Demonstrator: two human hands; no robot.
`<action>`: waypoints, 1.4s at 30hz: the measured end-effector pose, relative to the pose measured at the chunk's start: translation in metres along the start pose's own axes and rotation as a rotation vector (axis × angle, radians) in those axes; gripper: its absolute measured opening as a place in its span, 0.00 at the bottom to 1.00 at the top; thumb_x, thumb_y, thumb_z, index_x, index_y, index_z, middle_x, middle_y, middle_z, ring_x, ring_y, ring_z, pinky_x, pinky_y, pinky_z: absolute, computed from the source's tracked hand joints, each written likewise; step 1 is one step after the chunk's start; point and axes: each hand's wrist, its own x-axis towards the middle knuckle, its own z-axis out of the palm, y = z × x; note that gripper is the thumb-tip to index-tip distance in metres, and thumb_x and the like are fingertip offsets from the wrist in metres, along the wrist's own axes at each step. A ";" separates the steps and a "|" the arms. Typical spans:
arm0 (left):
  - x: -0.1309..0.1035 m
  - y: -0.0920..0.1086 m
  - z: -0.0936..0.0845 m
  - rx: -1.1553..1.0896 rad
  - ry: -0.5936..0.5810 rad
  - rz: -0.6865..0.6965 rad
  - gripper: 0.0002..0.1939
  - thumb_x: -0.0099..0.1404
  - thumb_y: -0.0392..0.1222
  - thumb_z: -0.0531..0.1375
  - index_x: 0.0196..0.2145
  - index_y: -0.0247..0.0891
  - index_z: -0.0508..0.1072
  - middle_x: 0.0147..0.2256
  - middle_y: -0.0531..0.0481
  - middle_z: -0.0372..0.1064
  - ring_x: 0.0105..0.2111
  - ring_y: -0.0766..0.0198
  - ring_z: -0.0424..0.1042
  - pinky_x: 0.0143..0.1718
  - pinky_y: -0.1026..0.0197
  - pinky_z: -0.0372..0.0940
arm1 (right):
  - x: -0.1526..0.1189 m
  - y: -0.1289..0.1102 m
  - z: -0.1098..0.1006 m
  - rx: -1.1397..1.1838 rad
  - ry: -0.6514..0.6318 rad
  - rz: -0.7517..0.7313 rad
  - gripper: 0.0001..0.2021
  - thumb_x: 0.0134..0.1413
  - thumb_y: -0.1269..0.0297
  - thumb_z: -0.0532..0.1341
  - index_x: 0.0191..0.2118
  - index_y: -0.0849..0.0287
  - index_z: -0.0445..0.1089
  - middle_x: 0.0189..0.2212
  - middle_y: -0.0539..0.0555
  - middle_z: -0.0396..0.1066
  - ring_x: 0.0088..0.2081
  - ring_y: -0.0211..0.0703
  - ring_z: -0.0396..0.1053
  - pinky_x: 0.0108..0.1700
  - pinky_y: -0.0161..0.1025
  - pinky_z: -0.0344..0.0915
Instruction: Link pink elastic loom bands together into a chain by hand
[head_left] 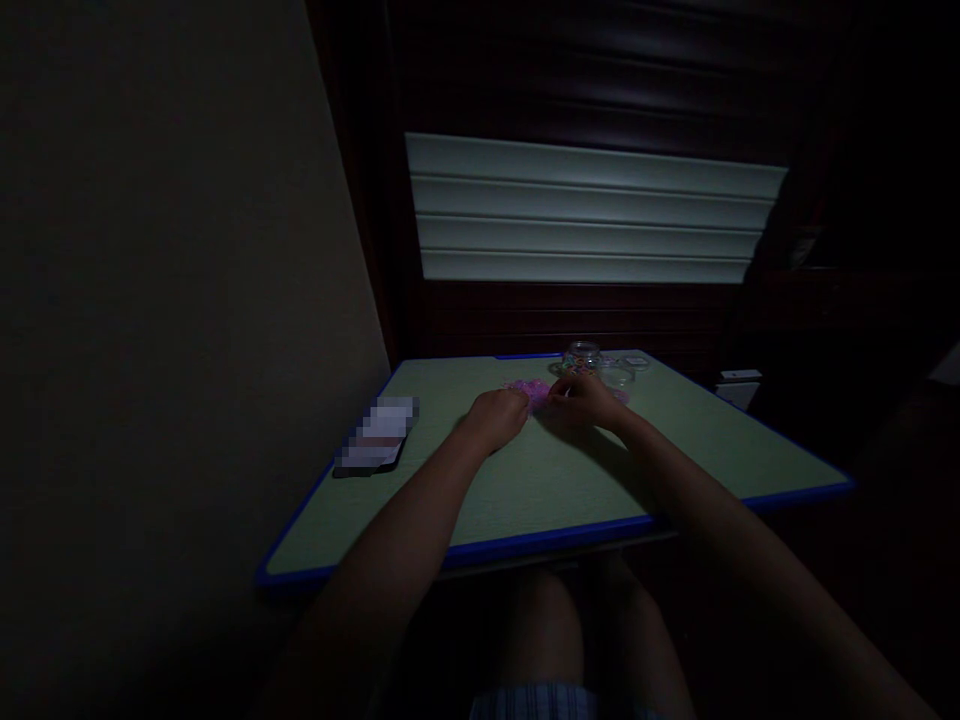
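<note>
A small pink-purple bundle lies on the pale green table, between my two hands. Its fine make-up is too dim and small to tell. My left hand is closed at the bundle's left side, knuckles up, and what its fingers hold is hidden. From the right, my right hand pinches with thumb and forefinger at the bundle's edge; anything in the pinch is too small to name. Just behind my right hand stands a clear jar with small multicoloured rings in it. Beside it sits a clear round container.
A clear round lid lies near the far right corner. A flat, blurred-out object, perhaps a phone, rests at the table's left edge. Blue edging borders the table. A wall rises on the left, with dark panelling behind.
</note>
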 end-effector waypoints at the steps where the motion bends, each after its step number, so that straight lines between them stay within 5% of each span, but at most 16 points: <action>1: 0.000 0.000 0.000 -0.009 0.004 -0.003 0.15 0.63 0.41 0.45 0.35 0.36 0.70 0.35 0.45 0.70 0.36 0.61 0.68 0.36 0.61 0.60 | 0.001 0.000 0.000 0.038 0.008 -0.005 0.09 0.45 0.64 0.56 0.28 0.65 0.70 0.24 0.53 0.69 0.24 0.34 0.63 0.28 0.31 0.58; 22: 0.006 0.008 0.000 -0.597 0.098 -0.031 0.15 0.60 0.47 0.52 0.35 0.36 0.73 0.32 0.47 0.70 0.31 0.66 0.66 0.34 0.63 0.59 | 0.000 -0.007 -0.002 0.422 0.043 0.103 0.16 0.37 0.54 0.61 0.26 0.65 0.68 0.22 0.52 0.67 0.25 0.34 0.62 0.29 0.34 0.59; 42: 0.009 0.003 0.006 -0.527 0.166 0.016 0.12 0.59 0.39 0.50 0.30 0.35 0.72 0.28 0.50 0.69 0.28 0.67 0.65 0.30 0.65 0.57 | -0.001 -0.005 0.000 0.434 0.017 0.057 0.15 0.40 0.55 0.61 0.29 0.65 0.68 0.24 0.52 0.66 0.25 0.32 0.61 0.28 0.32 0.59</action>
